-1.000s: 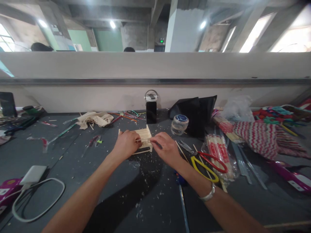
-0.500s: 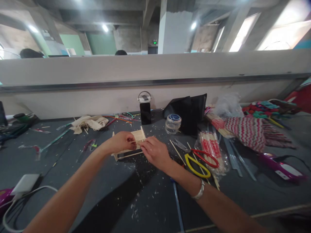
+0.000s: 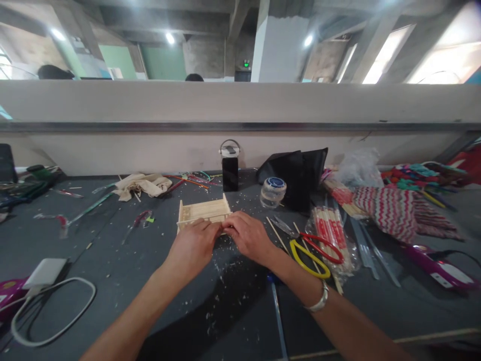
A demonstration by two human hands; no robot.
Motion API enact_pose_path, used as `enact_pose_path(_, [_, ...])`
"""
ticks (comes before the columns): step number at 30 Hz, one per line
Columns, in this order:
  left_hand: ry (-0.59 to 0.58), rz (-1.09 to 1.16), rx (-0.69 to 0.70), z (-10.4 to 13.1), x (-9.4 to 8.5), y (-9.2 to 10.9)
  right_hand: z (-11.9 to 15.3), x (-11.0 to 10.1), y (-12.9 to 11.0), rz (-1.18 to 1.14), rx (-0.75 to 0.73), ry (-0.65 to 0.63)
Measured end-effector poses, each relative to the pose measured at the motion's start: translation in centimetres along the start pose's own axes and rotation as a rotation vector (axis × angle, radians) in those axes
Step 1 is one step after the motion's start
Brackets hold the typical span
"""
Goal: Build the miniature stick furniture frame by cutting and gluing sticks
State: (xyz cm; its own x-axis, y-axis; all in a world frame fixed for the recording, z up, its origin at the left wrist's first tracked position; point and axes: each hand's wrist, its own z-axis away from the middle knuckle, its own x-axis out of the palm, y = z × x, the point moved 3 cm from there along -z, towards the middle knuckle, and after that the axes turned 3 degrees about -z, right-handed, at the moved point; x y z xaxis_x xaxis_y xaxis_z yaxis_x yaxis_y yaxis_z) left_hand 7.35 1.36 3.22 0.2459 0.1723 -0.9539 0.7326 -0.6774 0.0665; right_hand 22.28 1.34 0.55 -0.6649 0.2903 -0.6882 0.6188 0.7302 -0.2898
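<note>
A small model built of pale wooden sticks (image 3: 205, 208), like a little bed with corner posts, sits on the dark table in front of me. My left hand (image 3: 193, 245) lies over its near side, fingers bent and closed on the front rail. Close beside it, my right hand (image 3: 248, 235) pinches the model's near right corner, the thumbs and fingertips of both hands almost meeting. The hands hide the near part of the model, so the exact piece between the fingertips is unclear.
Scissors (image 3: 316, 263) with red and yellow handles lie right of my hands, near bagged wooden sticks (image 3: 328, 225). A clear jar (image 3: 273, 193), a phone (image 3: 230, 174) and crumpled cloth (image 3: 143, 186) stand or lie behind. A white charger (image 3: 47, 273) with cable is at left.
My left hand has come from the model's left and far side to its near side, close to the right hand. More of the model's top now shows. The view has shifted slightly.
</note>
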Motion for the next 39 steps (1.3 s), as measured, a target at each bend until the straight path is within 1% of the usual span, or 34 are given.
enact_pose_path(2, [-0.005, 0.072, -0.041, 0.8, 0.6, -0.2, -0.3, -0.6, -0.2, -0.012, -0.037, -0.071])
enact_pose_path(3, [0.006, 0.121, -0.062, 1.1, 0.9, -0.2, -0.5, -1.1, 0.0, -0.011, -0.021, -0.094])
enact_pose_path(4, [0.024, 0.189, -0.082, 1.5, 1.2, -0.1, -0.5, -1.8, 0.4, 0.015, 0.032, -0.109])
enact_pose_path(6, [0.059, 0.392, -0.129, 2.1, 1.9, 0.0, -0.1, -3.4, 1.9, 0.187, 0.258, -0.148])
enact_pose_path(8, [0.068, 0.650, -0.176, 2.4, 2.7, 0.3, 1.4, -5.0, 3.8, 0.454, 0.542, -0.238])
enact_pose_path(10, [0.063, 0.866, -0.216, 2.5, 3.3, 0.5, 3.4, -5.9, 5.2, 0.579, 0.688, -0.325])
enact_pose_path(12, [0.072, 0.992, -0.239, 2.5, 3.7, 0.6, 5.5, -6.0, 5.9, 0.607, 0.745, -0.384])
enact_pose_path(15, [0.100, 1.035, -0.242, 2.5, 3.9, 0.4, 7.6, -5.3, 6.6, 0.614, 0.799, -0.412])
enact_pose_path(17, [0.128, 1.036, -0.244, 2.6, 3.9, 0.2, 8.1, -4.9, 6.9, 0.603, 0.832, -0.396])
enact_pose_path(19, [0.149, 1.066, -0.260, 2.6, 4.1, 0.0, 7.7, -4.7, 7.0, 0.569, 0.841, -0.365])
enact_pose_path(21, [0.162, 1.122, -0.287, 2.5, 4.3, -0.1, 6.8, -4.9, 6.8, 0.515, 0.816, -0.333])
enact_pose_path(22, [0.164, 1.165, -0.305, 2.5, 4.5, -0.1, 6.2, -5.2, 6.4, 0.482, 0.780, -0.304])
enact_pose_path(23, [0.165, 1.222, -0.327, 2.4, 4.6, -0.2, 5.5, -5.5, 5.8, 0.438, 0.712, -0.257])
enact_pose_path(24, [0.163, 1.296, -0.355, 2.3, 4.7, -0.2, 4.7, -5.9, 5.0, 0.382, 0.612, -0.201])
enact_pose_path(26, [0.136, 1.478, -0.414, 2.2, 4.9, -0.3, 3.1, -6.6, 3.2, 0.240, 0.354, -0.116])
enact_pose_path(28, [0.077, 1.649, -0.465, 2.1, 4.9, -0.3, 1.9, -6.8, 1.8, 0.115, 0.105, -0.121])
enact_pose_path(30, [-0.010, 1.755, -0.495, 2.0, 5.0, -0.4, 1.4, -6.4, 1.2, 0.066, -0.025, -0.156])
enact_pose_path(31, [-0.051, 1.781, -0.503, 2.0, 5.0, -0.4, 1.3, -6.2, 1.2, 0.058, -0.060, -0.152])
enact_pose_path(33, [-0.127, 1.804, -0.511, 2.1, 5.1, -0.5, 1.5, -5.7, 1.6, 0.053, -0.082, -0.124])
enact_pose_path(37, [-0.286, 1.818, -0.513, 2.2, 5.7, -0.6, 2.4, -4.7, 2.4, 0.056, -0.061, -0.089])
enact_pose_path(39, [-0.332, 1.799, -0.523, 2.2, 6.1, -0.6, 2.6, -4.4, 2.4, 0.046, -0.052, -0.095])
